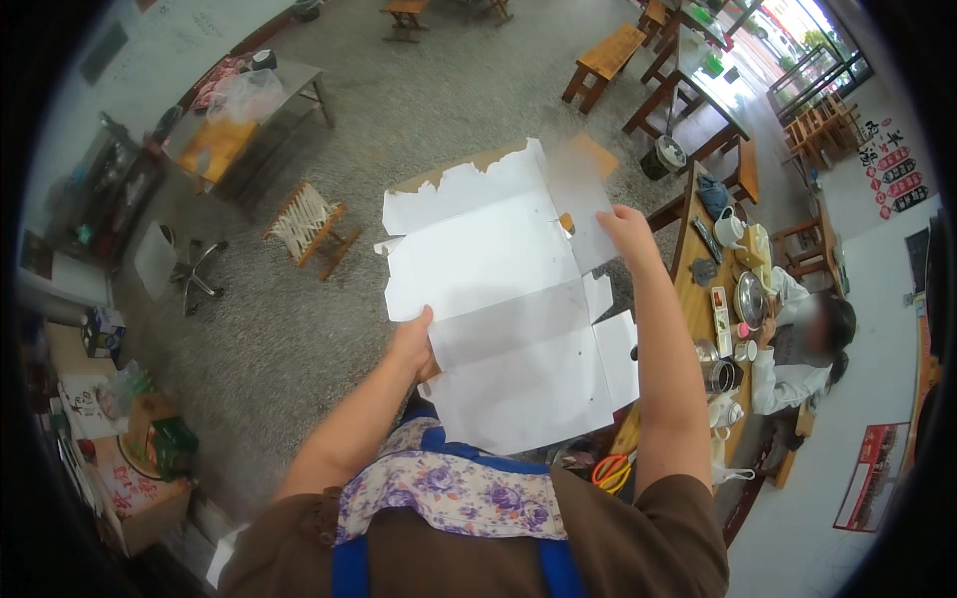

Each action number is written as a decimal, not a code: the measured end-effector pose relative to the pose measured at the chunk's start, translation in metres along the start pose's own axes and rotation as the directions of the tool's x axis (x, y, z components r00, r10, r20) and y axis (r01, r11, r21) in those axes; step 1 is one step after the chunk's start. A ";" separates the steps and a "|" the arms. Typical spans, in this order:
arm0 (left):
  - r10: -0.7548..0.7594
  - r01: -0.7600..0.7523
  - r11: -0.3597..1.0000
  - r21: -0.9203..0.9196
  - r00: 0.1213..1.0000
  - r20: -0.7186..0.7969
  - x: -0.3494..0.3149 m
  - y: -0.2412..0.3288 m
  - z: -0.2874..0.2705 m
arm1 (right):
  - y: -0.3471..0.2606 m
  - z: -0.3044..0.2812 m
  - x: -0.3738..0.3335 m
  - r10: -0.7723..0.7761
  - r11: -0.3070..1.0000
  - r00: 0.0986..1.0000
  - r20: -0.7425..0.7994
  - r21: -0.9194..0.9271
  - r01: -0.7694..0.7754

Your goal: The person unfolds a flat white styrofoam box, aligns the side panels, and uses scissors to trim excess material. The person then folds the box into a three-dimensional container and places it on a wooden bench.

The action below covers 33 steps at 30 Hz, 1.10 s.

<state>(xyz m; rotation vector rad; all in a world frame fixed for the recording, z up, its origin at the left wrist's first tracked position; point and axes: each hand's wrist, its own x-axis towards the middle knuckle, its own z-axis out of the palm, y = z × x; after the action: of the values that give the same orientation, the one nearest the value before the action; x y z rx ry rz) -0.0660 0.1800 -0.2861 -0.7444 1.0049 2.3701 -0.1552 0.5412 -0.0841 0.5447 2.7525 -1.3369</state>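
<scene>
A flattened white cardboard box (498, 269) spreads out in front of my chest, with fold creases across it and a ragged, torn far edge. My left hand (411, 344) grips its left side, the thumb lying on the white face. At the upper right, my right hand (630, 237) is closed on a side flap (588, 219) of the box, which is smeared by motion. A brown patch shows behind that flap. Slots and small tabs stand out along the right edge.
To the right, a long wooden table (688, 244) bears a white pitcher (730, 227), a metal bowl (750, 297) and several containers; a person (797, 344) sits there. Left are a folding stool (307, 224), a swivel chair (184, 264), a worktable (289, 90) and stacked cartons (150, 503).
</scene>
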 end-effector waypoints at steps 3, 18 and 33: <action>0.020 -0.018 0.999 0.032 0.999 -0.039 0.041 -0.001 0.003 | 0.011 0.031 0.047 -0.017 0.987 1.000 -0.011 -0.163 0.015; -0.046 0.171 0.782 0.600 0.975 -0.219 0.193 0.058 0.012 | 0.131 0.082 0.103 0.306 0.924 0.950 -0.070 -0.220 -0.314; 0.282 -0.122 -0.053 0.991 0.950 0.132 0.232 0.071 0.061 | 0.148 0.127 0.028 0.401 0.872 0.915 0.051 0.283 -0.398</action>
<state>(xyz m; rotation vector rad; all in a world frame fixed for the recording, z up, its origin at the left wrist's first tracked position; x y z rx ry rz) -0.2996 0.2268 -0.3611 -0.0494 2.5545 0.9761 -0.1482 0.5362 -0.2813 1.0704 2.2738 -1.6213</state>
